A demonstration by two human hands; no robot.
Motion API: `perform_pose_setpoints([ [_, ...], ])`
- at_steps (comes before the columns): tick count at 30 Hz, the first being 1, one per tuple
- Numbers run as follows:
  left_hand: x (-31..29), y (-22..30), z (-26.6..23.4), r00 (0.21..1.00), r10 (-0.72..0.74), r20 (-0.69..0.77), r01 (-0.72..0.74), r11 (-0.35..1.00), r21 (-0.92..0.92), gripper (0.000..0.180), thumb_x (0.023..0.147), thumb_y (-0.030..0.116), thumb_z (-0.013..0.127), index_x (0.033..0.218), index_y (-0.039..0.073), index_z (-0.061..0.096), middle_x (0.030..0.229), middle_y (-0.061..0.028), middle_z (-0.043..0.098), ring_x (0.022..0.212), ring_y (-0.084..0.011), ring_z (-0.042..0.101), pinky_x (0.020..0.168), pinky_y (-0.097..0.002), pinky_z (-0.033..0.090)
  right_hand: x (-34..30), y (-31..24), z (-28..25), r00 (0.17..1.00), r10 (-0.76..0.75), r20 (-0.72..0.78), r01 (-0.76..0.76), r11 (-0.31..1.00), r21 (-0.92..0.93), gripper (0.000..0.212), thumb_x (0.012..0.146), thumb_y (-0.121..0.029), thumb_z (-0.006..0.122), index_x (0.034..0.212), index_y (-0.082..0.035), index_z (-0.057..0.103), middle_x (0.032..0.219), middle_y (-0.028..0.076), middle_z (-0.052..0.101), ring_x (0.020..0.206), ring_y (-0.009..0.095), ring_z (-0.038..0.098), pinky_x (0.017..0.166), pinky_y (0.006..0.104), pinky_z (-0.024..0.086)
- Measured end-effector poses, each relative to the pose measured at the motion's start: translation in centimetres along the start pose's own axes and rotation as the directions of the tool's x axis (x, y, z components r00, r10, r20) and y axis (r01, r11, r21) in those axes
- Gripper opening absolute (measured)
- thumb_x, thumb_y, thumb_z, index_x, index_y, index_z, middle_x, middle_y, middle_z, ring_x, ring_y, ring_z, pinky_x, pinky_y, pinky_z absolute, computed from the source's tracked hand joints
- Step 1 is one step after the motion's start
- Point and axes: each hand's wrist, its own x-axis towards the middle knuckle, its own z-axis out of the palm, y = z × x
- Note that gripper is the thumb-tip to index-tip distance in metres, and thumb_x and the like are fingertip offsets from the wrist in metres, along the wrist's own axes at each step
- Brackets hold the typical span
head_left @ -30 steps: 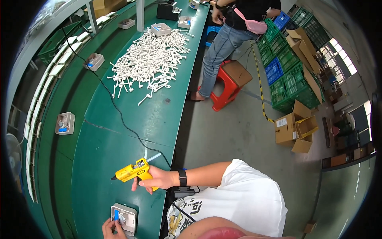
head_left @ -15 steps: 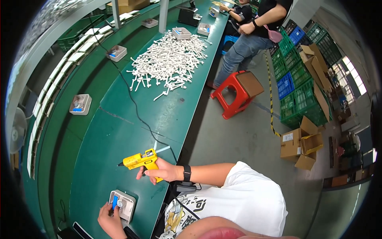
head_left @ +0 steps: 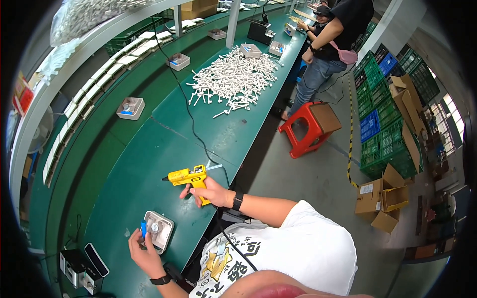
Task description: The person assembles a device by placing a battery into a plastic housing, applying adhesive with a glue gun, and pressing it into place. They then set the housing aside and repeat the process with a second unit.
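In the right grip (head_left: 213,192), yellow glue gun (head_left: 185,177), nozzle (head_left: 165,179) leftward.

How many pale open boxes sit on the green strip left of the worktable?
3 visible: the near box, beyond the left hand; the middle box, left of the white pile; the far box, just left of a post. Posts may hide others.

Left fingers (head_left: 134,243) partly hide the blue piece (head_left: 143,227)

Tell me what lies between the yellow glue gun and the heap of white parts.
In the head view, a black cable crosses the scuffed green tabletop between the glue gun and the heap.
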Motion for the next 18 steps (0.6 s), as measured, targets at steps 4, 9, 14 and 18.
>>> perform_pose_setpoints([
  [4,-1.1,-1.8,2.4,0.990,-0.038,-0.137,0.024,0.994,-0.108,0.022,0.104,0.014,0.070,0.119,-0.002,0.065,0.120,-0.0120,0.070,0.097,-0.0195,0.065,0.085,-0.0337,0.053,0.6,-0.4,0.0,0.999,-0.047,-0.018,0.047,0.998,0.046,0.028,0.103,-0.019,0.064,0.123,-0.003,0.053,0.118,0.020,0.074,0.057,0.012,0.062,0.058,0.0293,0.056],
  [9,-2.1,-3.8,3.7,0.972,-0.174,-0.158,0.110,0.931,-0.347,0.028,0.111,0.019,0.062,0.128,-0.003,0.059,0.120,-0.0121,0.066,0.103,-0.0179,0.063,0.090,-0.0333,0.052,0.4,-0.8,0.2,0.999,-0.049,-0.017,0.049,0.998,0.040,0.026,0.103,-0.020,0.065,0.120,-0.003,0.056,0.116,0.022,0.074,0.057,0.013,0.062,0.057,0.0290,0.055],
  [14,-3.1,-5.2,3.5,0.961,-0.186,-0.203,0.094,0.915,-0.393,0.032,0.112,0.020,0.059,0.133,-0.004,0.054,0.122,-0.0141,0.067,0.107,-0.0186,0.063,0.095,-0.0339,0.052,-0.4,0.5,1.3,0.997,0.042,0.071,-0.041,0.999,-0.009,0.041,0.103,-0.021,0.064,0.137,0.000,0.055,0.116,0.018,0.075,0.061,0.011,0.063,0.061,0.0280,0.056],
  [18,-4.5,-5.5,3.9,0.923,-0.098,-0.371,-0.038,0.939,-0.343,0.030,0.112,0.018,0.059,0.132,-0.003,0.052,0.127,-0.0171,0.068,0.111,-0.0207,0.064,0.099,-0.0361,0.051,-0.5,-1.5,3.7,0.979,0.123,0.160,-0.106,0.988,-0.113,0.035,0.104,-0.022,0.066,0.133,-0.003,0.060,0.114,0.012,0.077,0.062,0.007,0.060,0.058,0.0247,0.052],
])
